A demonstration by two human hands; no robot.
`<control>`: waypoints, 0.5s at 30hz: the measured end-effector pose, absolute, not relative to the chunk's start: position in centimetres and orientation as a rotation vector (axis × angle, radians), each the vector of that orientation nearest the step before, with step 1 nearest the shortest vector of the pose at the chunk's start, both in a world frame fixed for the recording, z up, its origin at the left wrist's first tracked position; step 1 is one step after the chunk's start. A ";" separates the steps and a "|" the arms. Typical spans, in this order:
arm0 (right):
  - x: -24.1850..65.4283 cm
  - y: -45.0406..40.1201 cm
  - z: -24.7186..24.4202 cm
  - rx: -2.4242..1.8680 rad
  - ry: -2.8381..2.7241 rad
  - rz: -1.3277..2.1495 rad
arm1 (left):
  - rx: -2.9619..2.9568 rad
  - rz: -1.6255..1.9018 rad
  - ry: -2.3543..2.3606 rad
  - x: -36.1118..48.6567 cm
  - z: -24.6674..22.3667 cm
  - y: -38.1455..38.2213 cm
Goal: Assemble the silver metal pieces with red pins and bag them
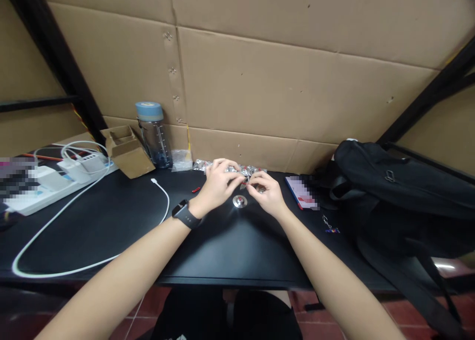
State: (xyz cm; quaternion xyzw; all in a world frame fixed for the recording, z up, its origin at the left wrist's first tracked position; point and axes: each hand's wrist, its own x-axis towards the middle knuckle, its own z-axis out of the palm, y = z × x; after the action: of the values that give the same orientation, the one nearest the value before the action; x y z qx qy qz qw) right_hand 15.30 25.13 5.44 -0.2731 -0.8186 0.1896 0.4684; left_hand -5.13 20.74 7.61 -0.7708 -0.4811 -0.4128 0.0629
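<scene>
Over the middle of the black table, my left hand (pixel 222 181) and my right hand (pixel 265 190) are close together, fingertips pinched. A thin red piece (pixel 245 183) shows between them, held in the right fingertips; it is too small to name. The left thumb and index finger meet beside it, but what they grip is unclear. Just below the fingers lies a round shiny metal disc (pixel 240 201) with a red centre. Another small red piece (pixel 196 190) rests left of my left hand. Behind the hands stretches a row of silver-wrapped packets (pixel 247 170), partly hidden by the fingers.
At the left are a white power strip (pixel 40 194) with chargers, a long white cable (pixel 52 226), an open cardboard box (pixel 131 157) and a water bottle (pixel 156 137). A phone (pixel 302 192), a keychain (pixel 331 229) and a black backpack (pixel 401 191) lie right. Cardboard panels (pixel 260 82) stand behind.
</scene>
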 end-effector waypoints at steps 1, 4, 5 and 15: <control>15.4 25.2 5.4 -0.665 -2.032 0.433 | -2.402 -1.288 -1.474 -5.6 7.8 20.9; 15.9 25.5 5.4 -0.655 -2.179 0.306 | -2.698 -1.261 -1.429 -6.8 7.9 21.4; 16.1 25.6 5.3 -0.663 -2.237 0.270 | -2.771 -1.211 -1.407 -7.0 7.8 21.5; 16.7 25.4 5.8 -0.641 -2.421 0.233 | -2.811 -0.838 -1.538 -5.2 5.1 21.9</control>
State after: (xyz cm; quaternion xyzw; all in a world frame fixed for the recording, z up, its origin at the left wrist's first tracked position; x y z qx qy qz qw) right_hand 16.67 25.44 5.76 -0.2423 -0.9158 0.0883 0.3079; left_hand -5.21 21.86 5.08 -0.8456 -0.4628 -0.2523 -0.0851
